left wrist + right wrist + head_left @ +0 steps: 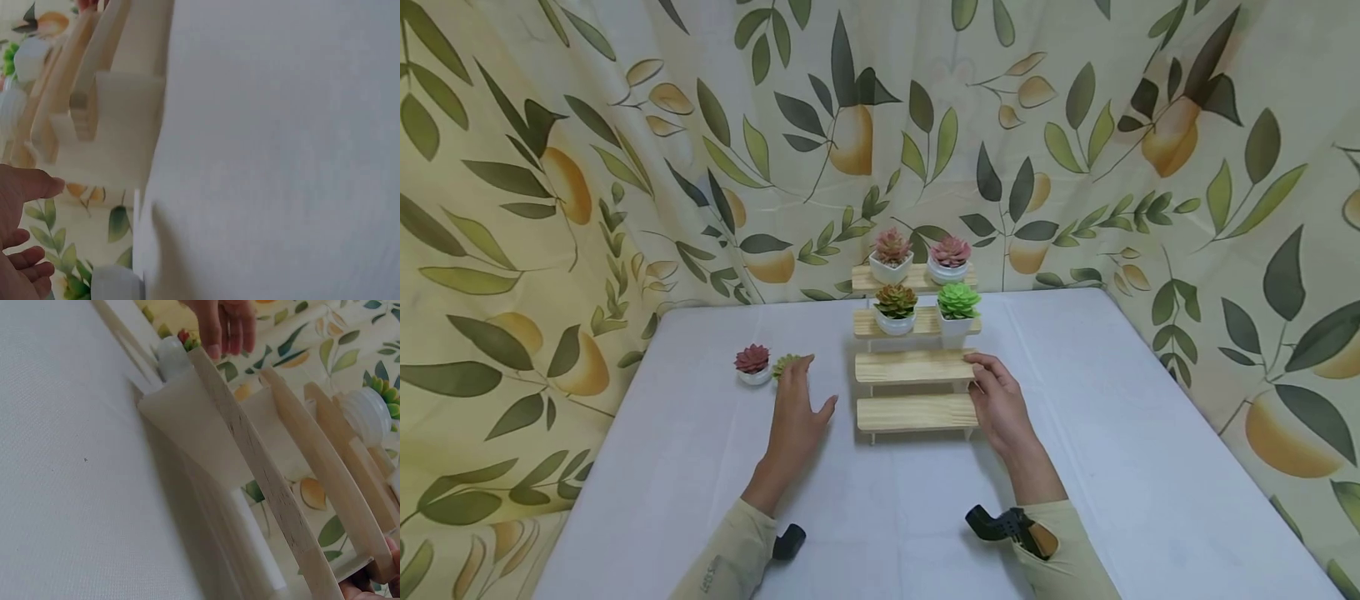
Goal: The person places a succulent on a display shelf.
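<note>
A four-step wooden plant stand (917, 367) with white supports stands on the table. My right hand (1002, 408) grips the right end of its second step from the front, fingertips on the board's edge. In the right wrist view, fingers (395, 565) wrap that board end. To the left, my left hand (796, 417) reaches with fingers extended over a small yellow-green succulent (782, 365), partly hidden behind the fingers. Beside that plant sits a dark red succulent (752, 359) in a white pot. Spread fingers (31, 256) and thumb show in the left wrist view.
On the stand's top step are two pink succulents (892, 248) in white pots. One step lower sit a brownish-green succulent (896, 301) and a bright green one (957, 301). A leaf-and-fruit patterned curtain (700, 208) surrounds the white-covered table (880, 517).
</note>
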Tool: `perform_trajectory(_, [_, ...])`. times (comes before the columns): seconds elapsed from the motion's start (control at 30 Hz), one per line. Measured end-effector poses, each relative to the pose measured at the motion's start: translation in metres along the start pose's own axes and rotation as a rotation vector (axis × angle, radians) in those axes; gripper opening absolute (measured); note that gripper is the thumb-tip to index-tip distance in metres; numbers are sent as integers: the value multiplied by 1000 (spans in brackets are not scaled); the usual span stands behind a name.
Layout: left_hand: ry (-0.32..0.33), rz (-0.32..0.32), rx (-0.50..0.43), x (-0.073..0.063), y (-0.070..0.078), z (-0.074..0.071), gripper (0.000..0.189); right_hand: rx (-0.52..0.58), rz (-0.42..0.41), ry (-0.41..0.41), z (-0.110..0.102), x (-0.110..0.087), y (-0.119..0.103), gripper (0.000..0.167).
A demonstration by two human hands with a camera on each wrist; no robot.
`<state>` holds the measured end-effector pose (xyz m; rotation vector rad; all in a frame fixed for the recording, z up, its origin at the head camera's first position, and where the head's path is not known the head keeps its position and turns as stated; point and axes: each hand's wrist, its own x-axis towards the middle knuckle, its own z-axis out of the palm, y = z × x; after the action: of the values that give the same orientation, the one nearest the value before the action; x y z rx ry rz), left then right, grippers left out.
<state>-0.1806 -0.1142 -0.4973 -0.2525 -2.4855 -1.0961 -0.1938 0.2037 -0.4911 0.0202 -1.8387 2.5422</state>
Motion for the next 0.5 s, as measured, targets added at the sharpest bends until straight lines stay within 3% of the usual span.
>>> perform_trajectory(0.33, [62,-90,-10,6,-30,-19,79,31,-11,-15,0,0,0,27])
perform_trajectory(0.5, [61,-131,-45,8,-41,-30,80,11,-9,-20,-1,-1,0,27])
